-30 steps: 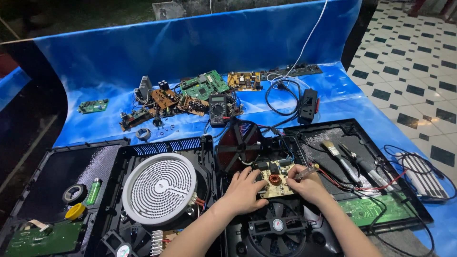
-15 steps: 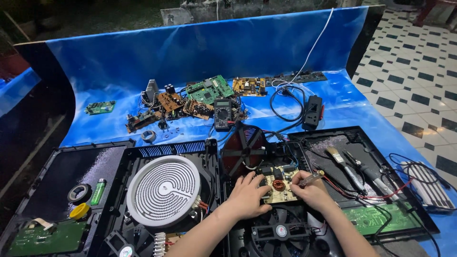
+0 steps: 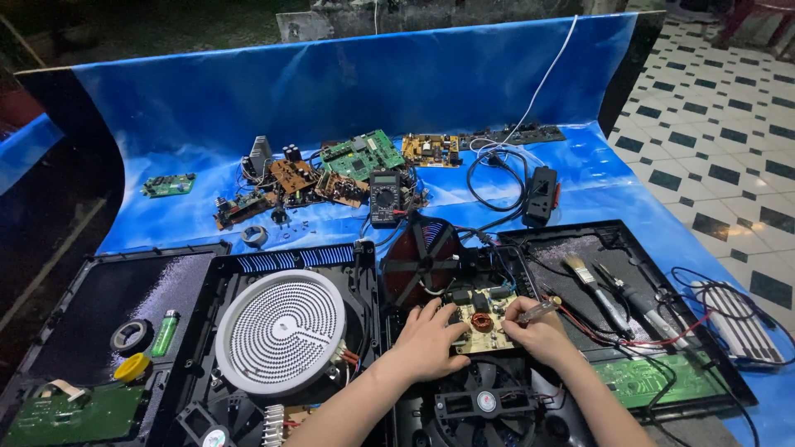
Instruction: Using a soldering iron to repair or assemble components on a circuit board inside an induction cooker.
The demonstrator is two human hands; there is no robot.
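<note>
An opened black cooker housing [image 3: 373,273] lies in front of me with a yellowish circuit board [image 3: 484,319] in its right half. My left hand [image 3: 426,339] rests flat on the board's left edge, fingers spread. My right hand [image 3: 538,331] pinches a thin screwdriver-like tool [image 3: 542,310] over the board's right side. A white round heating coil [image 3: 280,329] sits left of my hands. A red and black coil disc [image 3: 422,257] stands tilted just behind the board. A black fan [image 3: 484,403] lies below the board, between my forearms.
Several loose circuit boards [image 3: 360,155] and a multimeter [image 3: 385,199] lie on the blue sheet behind. A black power adapter [image 3: 540,196] with cable is at the right. A brush [image 3: 592,285], soldering iron [image 3: 638,294] and green board [image 3: 650,381] lie on the right panel; tape rolls and a lighter [image 3: 164,333] at left.
The view has tilted slightly upward and closer. Both hands stay on the circuit board with only small finger shifts.
</note>
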